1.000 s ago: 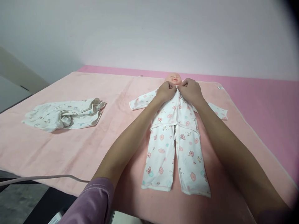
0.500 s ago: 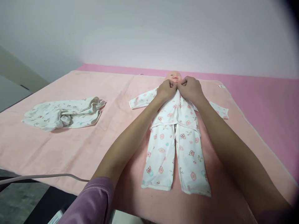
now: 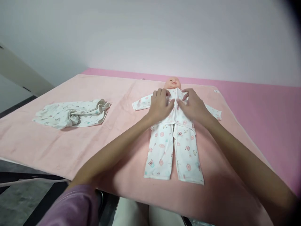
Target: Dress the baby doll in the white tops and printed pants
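Observation:
A baby doll (image 3: 173, 82) lies on its back, head toward the wall. It wears a white printed top (image 3: 171, 120) and matching printed trousers (image 3: 161, 153), with both sleeves spread outward. My left hand (image 3: 160, 103) rests over the left side of the doll's chest, fingers apart. Over the other side of the chest is my right hand (image 3: 191, 105), its thumb and fingers also apart. Between the two hands runs the front edge of the top. Neither hand grips the cloth.
A crumpled white printed garment (image 3: 72, 114) lies to the left on the peach blanket (image 3: 122, 125). Beyond the blanket, a pink surface (image 3: 265, 119) shows on the right and along the wall (image 3: 150, 37). A cable (image 3: 33, 182) runs near the lower left edge.
Both hands have come away from the pinch at the doll's neck and moved down onto the chest, with fingers opened. The doll's neck now shows. The view has shifted slightly.

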`<state>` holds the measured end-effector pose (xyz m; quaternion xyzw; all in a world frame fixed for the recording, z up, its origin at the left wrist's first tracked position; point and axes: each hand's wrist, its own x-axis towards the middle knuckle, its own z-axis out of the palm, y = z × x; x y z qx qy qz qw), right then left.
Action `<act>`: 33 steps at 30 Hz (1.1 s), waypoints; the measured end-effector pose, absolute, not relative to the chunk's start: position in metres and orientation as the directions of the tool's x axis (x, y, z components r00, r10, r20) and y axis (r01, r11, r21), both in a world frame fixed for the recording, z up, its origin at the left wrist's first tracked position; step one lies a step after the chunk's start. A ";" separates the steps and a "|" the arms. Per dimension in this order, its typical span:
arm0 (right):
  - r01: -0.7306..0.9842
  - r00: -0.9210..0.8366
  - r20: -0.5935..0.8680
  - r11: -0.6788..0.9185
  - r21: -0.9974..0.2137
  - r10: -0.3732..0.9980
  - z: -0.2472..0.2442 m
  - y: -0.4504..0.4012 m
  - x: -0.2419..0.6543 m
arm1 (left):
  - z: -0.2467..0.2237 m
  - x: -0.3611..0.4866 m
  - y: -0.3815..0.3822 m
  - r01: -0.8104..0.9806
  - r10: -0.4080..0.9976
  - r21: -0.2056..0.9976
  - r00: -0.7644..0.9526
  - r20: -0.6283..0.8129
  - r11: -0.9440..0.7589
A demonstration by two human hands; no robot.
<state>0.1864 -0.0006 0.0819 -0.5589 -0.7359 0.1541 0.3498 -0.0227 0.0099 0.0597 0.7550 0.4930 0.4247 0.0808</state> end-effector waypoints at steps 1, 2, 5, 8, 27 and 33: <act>0.716 -0.202 0.345 0.379 -0.586 0.917 0.080 -0.023 0.192 | 0.057 -0.033 -0.012 0.661 0.779 0.482 0.264 0.568 -0.575; 0.715 -0.262 0.344 0.421 -0.559 0.902 0.077 -0.044 0.197 | 0.053 -0.041 -0.031 0.633 0.748 0.445 0.356 0.560 -0.634; 0.692 -0.380 0.310 0.490 -0.530 0.872 0.064 -0.079 0.202 | 0.041 -0.048 -0.065 0.641 0.757 0.434 0.397 0.519 -0.634; 0.708 -0.352 0.313 0.469 -0.528 0.882 0.058 -0.076 0.194 | 0.039 -0.034 -0.063 0.714 0.829 0.471 0.285 0.481 -0.518; 0.760 0.065 0.468 0.260 -0.596 0.881 0.015 -0.058 0.307 | 0.029 -0.119 -0.038 0.721 0.889 0.638 -0.066 0.453 -0.271; 0.572 -0.175 0.379 0.407 -0.712 0.909 0.028 -0.003 0.212 | 0.039 -0.040 0.005 0.391 0.975 0.894 0.075 0.208 -0.221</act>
